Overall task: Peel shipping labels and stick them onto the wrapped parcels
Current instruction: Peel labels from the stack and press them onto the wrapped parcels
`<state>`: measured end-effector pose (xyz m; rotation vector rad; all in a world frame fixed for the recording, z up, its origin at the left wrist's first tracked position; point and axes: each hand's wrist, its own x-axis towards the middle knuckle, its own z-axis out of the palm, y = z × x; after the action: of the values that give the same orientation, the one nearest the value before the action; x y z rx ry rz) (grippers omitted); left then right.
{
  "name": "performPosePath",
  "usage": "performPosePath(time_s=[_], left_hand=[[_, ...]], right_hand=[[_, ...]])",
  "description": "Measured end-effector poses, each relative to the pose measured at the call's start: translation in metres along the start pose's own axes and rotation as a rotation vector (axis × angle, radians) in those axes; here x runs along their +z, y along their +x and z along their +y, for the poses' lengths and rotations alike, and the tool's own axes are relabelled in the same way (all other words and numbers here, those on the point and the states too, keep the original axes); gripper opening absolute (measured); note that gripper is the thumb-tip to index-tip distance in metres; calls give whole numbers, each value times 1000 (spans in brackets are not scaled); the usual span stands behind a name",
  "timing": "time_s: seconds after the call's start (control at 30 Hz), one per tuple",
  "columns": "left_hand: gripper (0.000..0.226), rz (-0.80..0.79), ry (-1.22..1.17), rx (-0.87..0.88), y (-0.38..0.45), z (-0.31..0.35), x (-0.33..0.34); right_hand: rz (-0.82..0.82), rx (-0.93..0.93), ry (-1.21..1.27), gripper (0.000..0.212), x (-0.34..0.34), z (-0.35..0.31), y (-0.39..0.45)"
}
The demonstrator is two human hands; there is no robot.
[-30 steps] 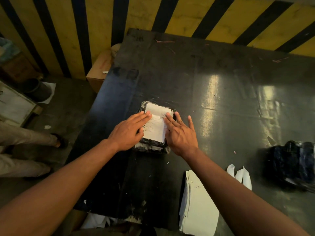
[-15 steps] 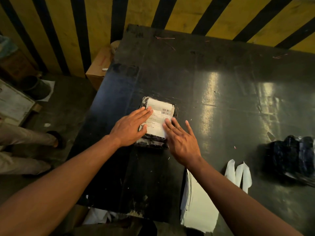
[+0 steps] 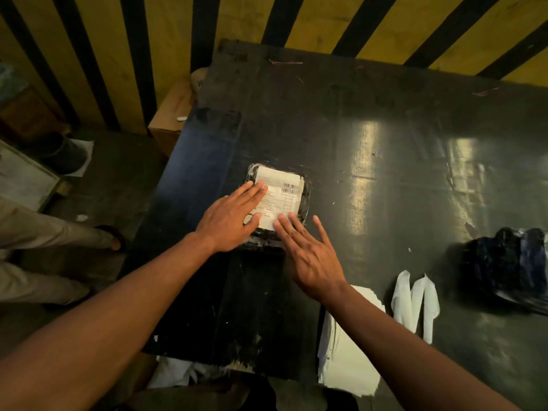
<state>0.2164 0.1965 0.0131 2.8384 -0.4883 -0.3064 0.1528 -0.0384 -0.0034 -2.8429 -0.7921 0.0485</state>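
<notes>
**Label being pressed flat on the parcel**

The small dark plastic-wrapped parcel (image 3: 305, 200) lies near the left side of the glossy black table (image 3: 385, 120), and a white rectangular shipping label with a barcode (image 3: 281, 188) already sits on its top face. The left hand (image 3: 228, 221) lies flat over the label's left half, fingers straight and together, pressing down rather than gripping. The right hand (image 3: 308, 256) is spread with straight fingers at the parcel's near right corner — its fingertips seem to touch the label's lower edge, though in this dim light contact cannot be made certain. Neither hand holds anything.

The step in hand looks like the smoothing-down of a label that has been stuck on; this parcel appears almost finished. The next move probably calls for setting it aside and fetching another: a dark wrapped bundle (image 3: 510, 262) waits well apart at the right, and a stack of white label sheets (image 3: 347, 360) lies at the near edge, with loose white paper strips (image 3: 415, 301) just beside it — likely peeled backing.
</notes>
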Motion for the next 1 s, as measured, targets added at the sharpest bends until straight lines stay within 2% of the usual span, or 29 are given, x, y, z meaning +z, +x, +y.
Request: performPosePath(time_s=[0.2,0.4,0.5,0.57,0.67,0.8,1.0], left_hand=[[62,-25,-27,-5,-2,5,-3],[62,-55,10,9,0,2,-6],[62,-71,19,14,1,0,-4],[60,-72,25,18,0,-1,-1],[58,-40,97,37,-9,5,6],[65,15,213,135,-40,26,32],[68,46,219,54,-70,17,45]], right_hand=[[45,61,13,55,3,-12,0],[-4,-32,-35,64,10,-17,4],[-4,-37,-2,59,4,-6,-8],[32,16,95,54,3,-2,0],[40,158,220,58,4,2,22],[-8,181,192,60,9,2,33],[-5,179,133,57,6,5,26]])
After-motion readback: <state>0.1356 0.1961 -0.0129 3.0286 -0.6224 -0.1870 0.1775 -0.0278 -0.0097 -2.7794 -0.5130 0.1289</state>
